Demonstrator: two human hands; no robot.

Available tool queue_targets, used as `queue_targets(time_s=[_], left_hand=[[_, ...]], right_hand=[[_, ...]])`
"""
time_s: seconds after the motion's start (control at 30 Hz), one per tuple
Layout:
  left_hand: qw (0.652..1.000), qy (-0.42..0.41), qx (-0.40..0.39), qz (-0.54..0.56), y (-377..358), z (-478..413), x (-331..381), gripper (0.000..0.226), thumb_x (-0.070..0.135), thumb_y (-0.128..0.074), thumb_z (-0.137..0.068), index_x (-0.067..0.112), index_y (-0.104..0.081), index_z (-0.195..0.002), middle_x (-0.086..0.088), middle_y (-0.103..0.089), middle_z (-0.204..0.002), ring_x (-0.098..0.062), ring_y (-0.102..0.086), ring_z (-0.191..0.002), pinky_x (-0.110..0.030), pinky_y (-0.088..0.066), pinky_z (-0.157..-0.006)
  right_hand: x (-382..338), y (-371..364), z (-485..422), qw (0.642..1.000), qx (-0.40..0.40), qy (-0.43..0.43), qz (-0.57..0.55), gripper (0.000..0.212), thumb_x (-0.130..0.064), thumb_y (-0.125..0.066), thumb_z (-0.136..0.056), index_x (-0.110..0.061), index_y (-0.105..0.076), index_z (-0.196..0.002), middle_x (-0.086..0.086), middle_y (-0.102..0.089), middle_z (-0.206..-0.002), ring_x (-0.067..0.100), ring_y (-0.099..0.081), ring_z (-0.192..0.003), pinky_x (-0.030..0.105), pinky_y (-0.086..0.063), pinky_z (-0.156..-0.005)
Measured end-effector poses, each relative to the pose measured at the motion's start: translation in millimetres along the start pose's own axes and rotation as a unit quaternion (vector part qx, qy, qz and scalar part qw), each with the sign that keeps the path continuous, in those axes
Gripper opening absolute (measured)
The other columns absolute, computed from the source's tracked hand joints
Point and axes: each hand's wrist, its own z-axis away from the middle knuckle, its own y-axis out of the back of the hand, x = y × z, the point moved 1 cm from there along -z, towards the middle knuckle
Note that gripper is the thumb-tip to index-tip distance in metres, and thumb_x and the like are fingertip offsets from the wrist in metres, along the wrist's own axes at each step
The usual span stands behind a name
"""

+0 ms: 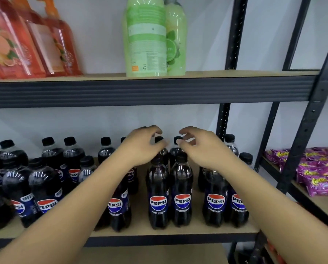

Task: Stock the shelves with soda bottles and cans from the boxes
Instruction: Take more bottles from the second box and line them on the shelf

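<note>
both hands (142,147) (201,147) loosely curled over pepsi bottles (158,197), wooden shelf (178,232)

Open air between Pepsi bottle caps and upper shelf beam (149,91); both hands sit in that band, left hand (140,147) and right hand (201,147) over centre bottles, fingers curled, holding nothing. Front pair of Pepsi bottles (169,193) touching side by side. Bare shelf board (138,223) strips left and right of pair, passable. Left side packed tight with bottles. Black upright post (223,121) blocks back right. Purple snack packs (315,174) on neighbouring rack.
</note>
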Motion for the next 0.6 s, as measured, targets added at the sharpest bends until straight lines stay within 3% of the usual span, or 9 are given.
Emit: queue_targets(time_s=[0.1,0.23,0.3,0.37,0.4,0.5,0.6], left_hand=[[0.997,0.019,-0.055,-0.049,0.6,-27.7,-0.7,0.054,0.059,-0.057,-0.095,0.032,-0.051,-0.141,0.0,-0.055,-0.141,-0.02,-0.055,-0.122,-0.031,-0.045,-0.088],[0.988,0.004,-0.113,-0.103,-3.7,-53.5,1.2,0.059,0.048,-0.065,-0.095,0.028,-0.048,-0.147,-0.003,-0.051,-0.148,-0.023,-0.052,-0.128,-0.028,-0.042,-0.091],[0.983,0.007,-0.139,-0.12,-7.6,-61.9,1.9,0.057,0.045,-0.067,-0.095,0.026,-0.05,-0.146,-0.003,-0.052,-0.146,-0.023,-0.053,-0.125,-0.029,-0.044,-0.091],[0.979,0.004,-0.155,-0.135,-12.1,-68.5,1.8,0.05,0.041,-0.069,-0.095,0.023,-0.056,-0.14,-0.005,-0.058,-0.138,-0.023,-0.058,-0.116,-0.03,-0.047,-0.088],[0.978,0.004,-0.155,-0.137,-13.5,-71.0,1.5,0.046,0.039,-0.069,-0.095,0.02,-0.059,-0.136,-0.005,-0.06,-0.133,-0.023,-0.06,-0.109,-0.03,-0.048,-0.085],[0.98,0.016,-0.149,-0.131,-15.2,-75.3,-2.1,0.035,0.036,-0.07,-0.096,0.012,-0.068,-0.121,-0.008,-0.067,-0.115,-0.02,-0.066,-0.083,-0.033,-0.056,-0.079],[0.981,0.013,-0.145,-0.125,-14.8,-78.6,-6.3,0.03,0.037,-0.072,-0.094,0.011,-0.072,-0.109,-0.006,-0.07,-0.104,-0.018,-0.066,-0.079,-0.031,-0.055,-0.074]], right_hand=[[-2.5,1.5,-30.4,0.994,-0.059,-0.012,0.094,0.052,-0.041,-0.056,-0.101,-0.023,-0.047,-0.149,-0.001,-0.057,-0.143,0.018,-0.058,-0.123,0.024,-0.041,-0.091],[-3.0,-1.7,-59.2,0.972,-0.15,-0.053,0.174,0.068,-0.038,-0.06,-0.1,-0.022,-0.029,-0.159,0.004,-0.041,-0.158,0.024,-0.05,-0.135,0.028,-0.042,-0.1],[-1.3,-7.3,-70.5,0.959,-0.187,-0.064,0.203,0.065,-0.033,-0.062,-0.1,-0.022,-0.033,-0.158,0.004,-0.045,-0.153,0.023,-0.063,-0.112,0.026,-0.051,-0.084],[1.0,-12.4,-79.3,0.955,-0.204,-0.069,0.204,0.05,-0.026,-0.063,-0.099,-0.02,-0.049,-0.147,0.006,-0.056,-0.138,0.02,-0.069,-0.083,0.025,-0.053,-0.061],[2.1,-13.9,-82.5,0.957,-0.203,-0.068,0.198,0.041,-0.023,-0.064,-0.099,-0.018,-0.057,-0.139,0.006,-0.06,-0.132,0.021,-0.071,-0.08,0.025,-0.054,-0.058],[5.2,-15.1,-88.7,0.963,-0.192,-0.06,0.18,0.023,-0.02,-0.065,-0.098,-0.016,-0.067,-0.121,0.005,-0.065,-0.118,0.022,-0.075,-0.079,0.024,-0.057,-0.059],[7.6,-17.1,-91.9,0.967,-0.19,-0.063,0.157,0.017,-0.019,-0.068,-0.096,-0.015,-0.069,-0.112,0.006,-0.068,-0.112,0.023,-0.076,-0.073,0.031,-0.063,-0.071]])
